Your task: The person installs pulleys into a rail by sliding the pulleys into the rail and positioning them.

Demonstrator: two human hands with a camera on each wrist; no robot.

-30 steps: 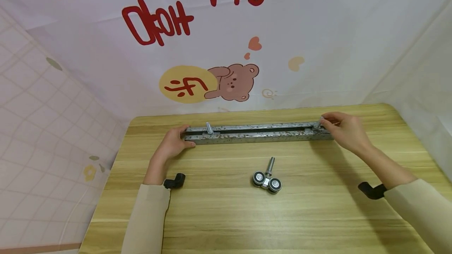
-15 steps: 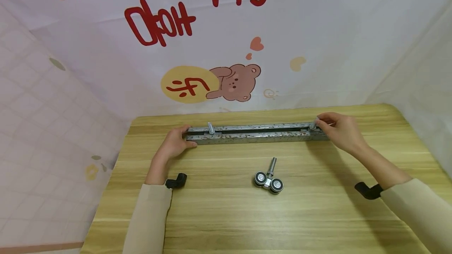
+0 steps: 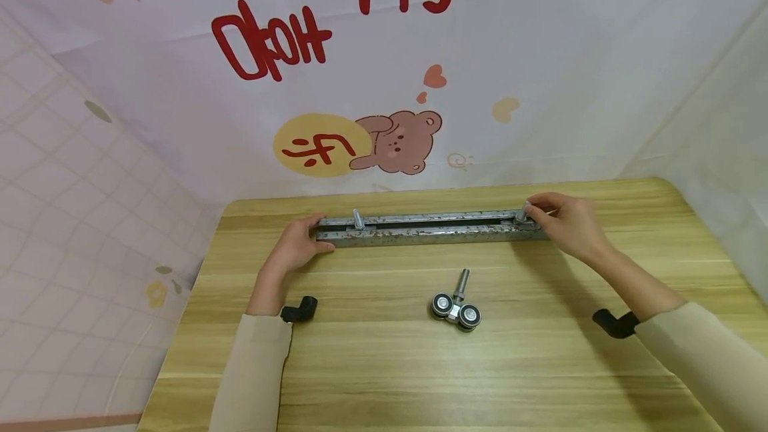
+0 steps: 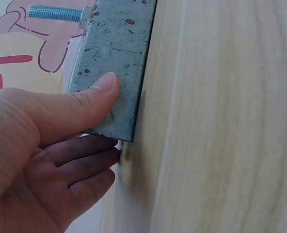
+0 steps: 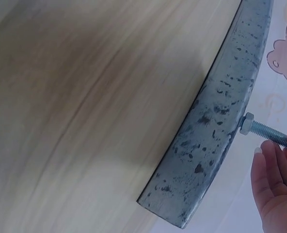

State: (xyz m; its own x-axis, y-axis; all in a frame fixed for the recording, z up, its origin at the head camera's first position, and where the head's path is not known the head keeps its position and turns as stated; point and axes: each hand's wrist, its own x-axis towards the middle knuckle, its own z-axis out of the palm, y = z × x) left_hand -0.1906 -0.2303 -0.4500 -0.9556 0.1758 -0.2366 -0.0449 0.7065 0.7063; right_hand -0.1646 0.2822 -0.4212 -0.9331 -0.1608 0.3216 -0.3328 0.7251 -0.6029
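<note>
A slotted, speckled metal rail lies along the back of the table, its slot facing up. My left hand grips the rail's left end; in the left wrist view the thumb presses on the front face. Near that end a threaded bolt with a nut stands in the slot. Toward the other end, my right hand pinches the tip of a second bolt, which rises from the slot with a hex nut at its base. Whatever carries the bolts inside the rail is mostly hidden.
A loose roller trolley with black-rimmed wheels and a bolt stem lies on the wooden table in front of the rail. A printed cloth hangs right behind the table. Black wrist mounts show at both cuffs.
My right hand has slid left along the rail, bringing the right bolt with it. The left hand still holds the rail's end, and the trolley lies where it was.
</note>
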